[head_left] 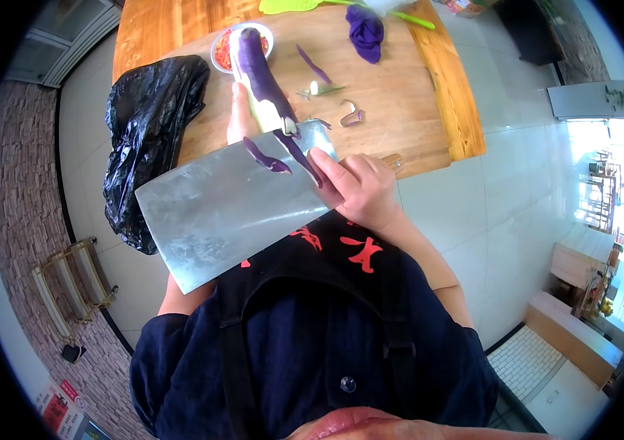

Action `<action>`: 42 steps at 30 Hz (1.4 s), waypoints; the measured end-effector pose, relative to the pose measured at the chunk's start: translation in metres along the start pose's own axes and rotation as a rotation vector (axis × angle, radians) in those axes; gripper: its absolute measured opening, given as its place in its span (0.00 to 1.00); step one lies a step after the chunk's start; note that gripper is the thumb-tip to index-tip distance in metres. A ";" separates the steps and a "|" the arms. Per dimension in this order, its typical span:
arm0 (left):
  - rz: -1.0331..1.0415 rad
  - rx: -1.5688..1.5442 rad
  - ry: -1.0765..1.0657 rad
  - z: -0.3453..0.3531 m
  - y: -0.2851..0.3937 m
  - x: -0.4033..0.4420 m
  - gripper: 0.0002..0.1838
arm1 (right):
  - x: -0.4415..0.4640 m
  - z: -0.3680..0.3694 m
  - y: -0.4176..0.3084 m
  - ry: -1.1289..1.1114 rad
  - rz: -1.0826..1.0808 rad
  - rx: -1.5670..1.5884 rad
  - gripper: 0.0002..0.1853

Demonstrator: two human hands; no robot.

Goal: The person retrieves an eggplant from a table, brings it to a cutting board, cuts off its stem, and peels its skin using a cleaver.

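Observation:
A wide cleaver [216,205] is in my right hand [367,187], its blade lying broad side up over the board's near edge. Strips of purple peel [266,158] rest on the blade. Under the eggplant [264,73], my left hand [240,114] supports it from the left, partly hidden by the blade. The eggplant is part peeled, pale on its left side and purple on its right, and its near end meets the blade's upper edge.
On the cutting board [400,103] are a cut stem [317,89], peel pieces [313,64] and a purple cloth [365,33]. A bowl of chopped red peppers [221,53] stands behind the eggplant. A black plastic bag [147,139] hangs over the table's left side.

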State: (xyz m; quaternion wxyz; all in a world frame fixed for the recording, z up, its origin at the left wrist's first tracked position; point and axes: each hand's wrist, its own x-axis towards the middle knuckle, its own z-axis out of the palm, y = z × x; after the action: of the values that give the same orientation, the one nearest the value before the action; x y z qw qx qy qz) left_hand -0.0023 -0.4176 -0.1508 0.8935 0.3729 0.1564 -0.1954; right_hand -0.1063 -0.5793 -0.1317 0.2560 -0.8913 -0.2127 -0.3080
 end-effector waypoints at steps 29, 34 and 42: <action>-0.227 -0.182 -0.048 -0.030 -0.011 0.010 0.31 | -0.051 0.040 0.057 -0.106 0.700 0.082 0.22; -0.150 -0.280 -0.160 -0.060 -0.021 0.050 0.25 | -0.017 0.013 0.026 -0.050 0.311 0.193 0.23; -0.090 -0.142 -0.033 -0.017 0.001 0.029 0.30 | -0.004 0.006 0.003 -0.032 0.006 -0.032 0.26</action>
State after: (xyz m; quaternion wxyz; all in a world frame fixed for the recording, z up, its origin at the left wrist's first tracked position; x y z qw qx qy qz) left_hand 0.0211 -0.4111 -0.1738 0.9104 0.2982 0.1717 -0.2298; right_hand -0.1046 -0.5787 -0.1395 0.2393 -0.9008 -0.2092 -0.2960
